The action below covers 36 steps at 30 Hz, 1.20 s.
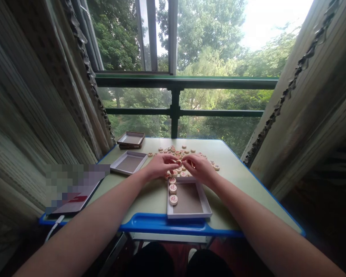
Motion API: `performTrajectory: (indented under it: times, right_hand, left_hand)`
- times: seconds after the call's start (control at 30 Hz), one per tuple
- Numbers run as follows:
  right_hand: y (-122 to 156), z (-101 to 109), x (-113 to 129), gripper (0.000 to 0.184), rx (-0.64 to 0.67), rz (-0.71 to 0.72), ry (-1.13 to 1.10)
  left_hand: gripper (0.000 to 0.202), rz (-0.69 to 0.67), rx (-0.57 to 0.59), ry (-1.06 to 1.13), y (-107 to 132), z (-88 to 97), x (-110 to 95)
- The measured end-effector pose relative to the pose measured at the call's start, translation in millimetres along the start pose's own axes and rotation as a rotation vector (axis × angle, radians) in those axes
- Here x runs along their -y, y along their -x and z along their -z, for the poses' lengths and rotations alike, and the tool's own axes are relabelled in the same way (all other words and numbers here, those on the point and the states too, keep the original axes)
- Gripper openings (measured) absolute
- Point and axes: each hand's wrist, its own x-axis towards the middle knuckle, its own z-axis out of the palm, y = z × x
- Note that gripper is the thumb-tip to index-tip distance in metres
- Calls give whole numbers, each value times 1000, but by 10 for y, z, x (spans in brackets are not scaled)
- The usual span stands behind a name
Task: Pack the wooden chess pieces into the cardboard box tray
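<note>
Daylight through the window (173,46) blows out the sky (261,25) and softly lights the tabletop (233,165), leaving the curtains (43,77) dim, with stretched edges and pixelation over part of the laptop (89,190).

- Table (233,165): pale green, blue rim.
- Device (88,188): flat, on the table's left side, partly pixelated.
- Cable (54,227): white, its end at the device's near edge.
- Curtains (46,77): hanging left and right, dark ruffled trim.
- Window (173,34): beyond the table.
- Railing (219,83): green, horizontal bars.
- Trees (210,34): leafy, outside.
</note>
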Motion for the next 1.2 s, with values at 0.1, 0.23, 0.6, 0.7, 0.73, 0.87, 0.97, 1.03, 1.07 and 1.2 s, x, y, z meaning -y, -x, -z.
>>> performTrajectory:
  times: [0.1,0.23,0.6,0.7,0.73,0.87,0.97,1.03,1.07,1.2]
  right_hand:
    - [5,13,27,13,-32,33,-3]
    - [10,15,53,20,-54,89,2]
    - [-3,5,44,17,-33,106,-19]
    - [-1,17,68,17,-36,118,-34]
    - [0,20,73,16,-36,119,-35]
    - [6,25,74,17,-25,117,-29]
    - [5,17,72,20,-5,111,-39]
    - [-1,15,76,20,14,100,-51]
    - [-5,20,80,20,24,93,-57]
    - [-23,106,112,19,96,25,-72]
  left_hand:
    - [46,26,-38,-11,-3,-12,3]
    - [44,21,-52,-10,7,-12,-21]
    - [36,-57,3,21,2,30,24]
    - [34,-57,1,16,0,43,21]
    - [33,-51,-3,13,0,46,19]
    - [33,-29,0,-3,5,50,20]
    - [33,-34,11,2,13,49,22]
    - [33,-40,15,4,22,52,15]
    - [33,-49,19,4,26,56,9]
    - [35,-67,52,-50,39,121,-21]
